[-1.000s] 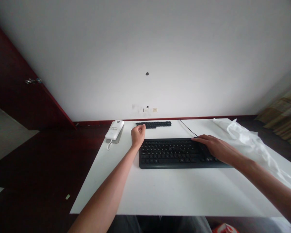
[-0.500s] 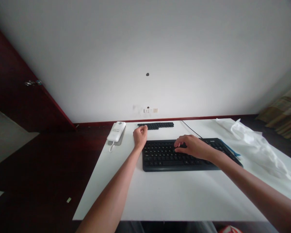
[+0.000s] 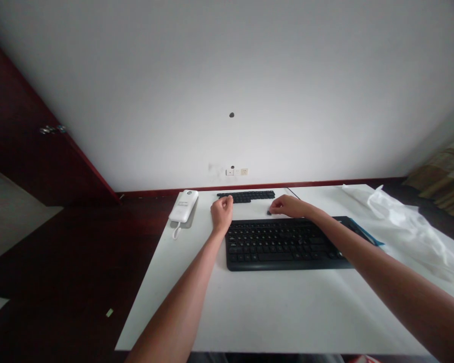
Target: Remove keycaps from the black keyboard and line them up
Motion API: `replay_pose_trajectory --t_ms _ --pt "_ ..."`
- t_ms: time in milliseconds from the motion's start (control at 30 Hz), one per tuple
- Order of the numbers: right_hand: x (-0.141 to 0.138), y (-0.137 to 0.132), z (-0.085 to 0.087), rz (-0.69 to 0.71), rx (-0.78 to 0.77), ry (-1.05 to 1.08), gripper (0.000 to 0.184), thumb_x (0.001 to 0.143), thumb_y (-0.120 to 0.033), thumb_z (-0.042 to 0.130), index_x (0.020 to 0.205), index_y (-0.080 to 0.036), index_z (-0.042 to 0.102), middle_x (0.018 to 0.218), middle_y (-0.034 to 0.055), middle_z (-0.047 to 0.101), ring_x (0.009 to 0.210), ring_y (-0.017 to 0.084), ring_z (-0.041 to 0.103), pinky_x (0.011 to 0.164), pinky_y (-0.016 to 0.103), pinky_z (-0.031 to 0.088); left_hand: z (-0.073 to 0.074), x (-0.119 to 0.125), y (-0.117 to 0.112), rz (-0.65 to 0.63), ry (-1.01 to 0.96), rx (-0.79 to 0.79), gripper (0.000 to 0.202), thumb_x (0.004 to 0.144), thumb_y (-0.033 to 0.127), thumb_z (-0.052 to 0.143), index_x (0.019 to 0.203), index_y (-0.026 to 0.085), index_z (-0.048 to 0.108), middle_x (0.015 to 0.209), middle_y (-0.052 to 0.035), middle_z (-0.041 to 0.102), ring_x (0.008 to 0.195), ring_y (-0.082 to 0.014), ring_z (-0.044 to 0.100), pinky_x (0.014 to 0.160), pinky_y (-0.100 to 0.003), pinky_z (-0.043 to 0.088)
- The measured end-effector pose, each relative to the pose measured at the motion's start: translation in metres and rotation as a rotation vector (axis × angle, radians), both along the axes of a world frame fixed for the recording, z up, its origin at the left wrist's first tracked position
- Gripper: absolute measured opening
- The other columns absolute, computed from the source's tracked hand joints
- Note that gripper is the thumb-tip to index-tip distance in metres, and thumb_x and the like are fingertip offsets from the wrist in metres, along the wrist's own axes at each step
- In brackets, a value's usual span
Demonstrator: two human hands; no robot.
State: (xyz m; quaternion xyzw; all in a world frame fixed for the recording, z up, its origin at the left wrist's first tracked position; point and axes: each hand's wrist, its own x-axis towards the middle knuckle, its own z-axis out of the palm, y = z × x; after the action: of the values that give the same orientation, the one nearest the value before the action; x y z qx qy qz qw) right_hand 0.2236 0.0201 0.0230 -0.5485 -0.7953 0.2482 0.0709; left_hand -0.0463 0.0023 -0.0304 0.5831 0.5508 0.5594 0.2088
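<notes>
A black keyboard [image 3: 272, 256] lies across the white table. Behind it, past a strip of tabletop, my right hand [image 3: 289, 206] pinches a small dark keycap [image 3: 269, 213] low over the table. Rows of black keycaps [image 3: 263, 194] are laid out near the far edge. My left hand [image 3: 222, 214] rests at the keyboard's upper left corner, its fingers curled into a pinch just in front of those rows. Whatever it may hold is too small to make out. My right forearm covers the keyboard's right part.
To the left on the table lies a white device with a strap loop [image 3: 184, 206]. A crumpled white plastic bag [image 3: 404, 222] spreads along the right side. Something flat and blue [image 3: 369, 234] sticks out by the keyboard's right end. A black cable [image 3: 293, 193] runs toward the wall.
My right hand has moved from the middle of the keyboard to the tabletop behind it, with the keycap now visible at its fingertips. My left hand keeps its place and pinch.
</notes>
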Motion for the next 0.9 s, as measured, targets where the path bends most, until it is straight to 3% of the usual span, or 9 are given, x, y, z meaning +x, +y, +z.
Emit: replay_pose_trajectory --t_ms 200,367,533,900 --pt "-0.001 0.016 -0.01 -0.066 0.026 -0.036 0.032 0.085 -0.045 0.066 0.088 -0.02 0.085 0.08 0.0051 0.079 0.078 0.023 0.069 0.07 0.03 0.047 -0.003 -0.001 0.004 -0.006 0.012 -0.014 0.047 0.096 0.046 0.05 0.056 0.021 0.049 0.054 0.0006 0.05 0.056 -0.0143 0.046 0.059 -0.027 0.031" --pt "0.002 -0.004 -0.004 -0.131 0.068 -0.053 0.03 0.082 -0.047 0.071 0.088 -0.022 0.085 0.085 0.0062 0.08 0.083 0.024 0.071 0.073 0.03 0.047 -0.001 -0.001 0.002 -0.009 0.007 -0.021 0.047 0.095 0.046 0.051 0.056 0.021 0.048 0.053 0.0008 0.049 0.056 -0.0145 0.046 0.059 -0.027 0.031" --pt "-0.015 -0.019 -0.004 -0.176 0.134 -0.092 0.02 0.081 -0.04 0.074 0.08 -0.022 0.083 0.078 0.005 0.079 0.081 0.024 0.073 0.07 0.029 0.047 0.002 0.0 0.0 -0.011 -0.003 -0.025 0.046 0.095 0.044 0.051 0.055 0.021 0.046 0.052 0.0011 0.049 0.056 -0.0144 0.045 0.059 -0.026 0.031" --pt "-0.053 0.008 -0.013 -0.26 0.217 -0.135 0.017 0.084 -0.035 0.073 0.083 -0.021 0.083 0.088 0.009 0.081 0.089 0.027 0.073 0.075 0.03 0.049 0.003 0.001 0.0 -0.001 -0.011 -0.042 0.046 0.095 0.044 0.051 0.055 0.021 0.049 0.056 -0.0005 0.055 0.058 -0.0151 0.049 0.061 -0.027 0.033"
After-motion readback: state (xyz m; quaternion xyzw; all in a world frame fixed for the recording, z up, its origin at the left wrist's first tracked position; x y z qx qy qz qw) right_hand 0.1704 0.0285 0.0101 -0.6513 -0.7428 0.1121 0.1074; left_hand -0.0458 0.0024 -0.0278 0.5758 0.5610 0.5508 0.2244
